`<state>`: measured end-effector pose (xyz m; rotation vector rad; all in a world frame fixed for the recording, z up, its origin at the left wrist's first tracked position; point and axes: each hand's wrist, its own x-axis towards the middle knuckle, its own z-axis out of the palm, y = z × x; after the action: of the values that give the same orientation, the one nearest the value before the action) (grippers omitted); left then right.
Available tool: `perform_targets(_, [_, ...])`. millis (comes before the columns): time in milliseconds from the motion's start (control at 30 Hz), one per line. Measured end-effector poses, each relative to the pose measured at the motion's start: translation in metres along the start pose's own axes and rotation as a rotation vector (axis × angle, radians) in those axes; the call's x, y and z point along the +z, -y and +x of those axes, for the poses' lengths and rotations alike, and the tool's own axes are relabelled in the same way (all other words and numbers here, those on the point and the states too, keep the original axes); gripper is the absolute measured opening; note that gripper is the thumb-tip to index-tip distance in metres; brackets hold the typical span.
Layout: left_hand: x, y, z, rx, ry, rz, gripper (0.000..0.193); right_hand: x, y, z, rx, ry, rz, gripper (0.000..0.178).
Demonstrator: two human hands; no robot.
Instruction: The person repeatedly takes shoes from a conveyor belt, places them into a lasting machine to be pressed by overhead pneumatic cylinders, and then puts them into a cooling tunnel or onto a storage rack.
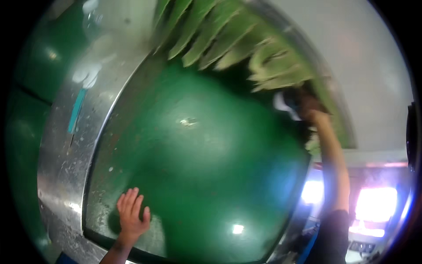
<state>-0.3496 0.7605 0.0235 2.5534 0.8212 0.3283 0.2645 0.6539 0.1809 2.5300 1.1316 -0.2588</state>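
Left hand (133, 215) spread; right hand (312, 108) blurred, grip unclear; upper green strips (212, 37) slant lengthwise down-left

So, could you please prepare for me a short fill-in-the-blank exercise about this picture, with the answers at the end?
1. The blurred hand near the ragged green pieces is the person's ____ hand.
2. The open other hand holds ____.
3. The large shiny surface in the middle is coloured ____.
4. The teal strip lies on the metal ledge, toward the picture's ____ edge.

Missing words: right; nothing; green; left.
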Motion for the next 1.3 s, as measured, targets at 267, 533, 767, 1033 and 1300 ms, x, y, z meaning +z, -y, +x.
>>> perform_targets(267, [-0.024,-0.002,0.002,0.032,-0.089,-0.004,0.040,-0.004,0.020,-0.065,0.169,0.103,-0.213,0.065])
perform_targets(533, [-0.001,-0.013,0.006,0.003,-0.187,-0.020,0.047,0.037,0.139,-0.509,0.682,0.092,1.048,0.066])
perform_targets(767, [-0.139,-0.251,-0.036,-0.513,1.672,-1.174,0.080,-0.075,0.146,-0.666,-0.318,-0.341,0.517,0.064])
perform_targets(1033, [-0.193,-0.415,-0.180,-0.109,1.447,-1.558,0.086,0.004,0.201,-0.850,0.375,-0.720,2.028,0.090])
perform_targets(1300, [-0.115,-0.544,-0.350,-0.027,1.476,-1.597,0.070,0.066,0.159,-0.966,0.765,-1.120,1.810,0.052])
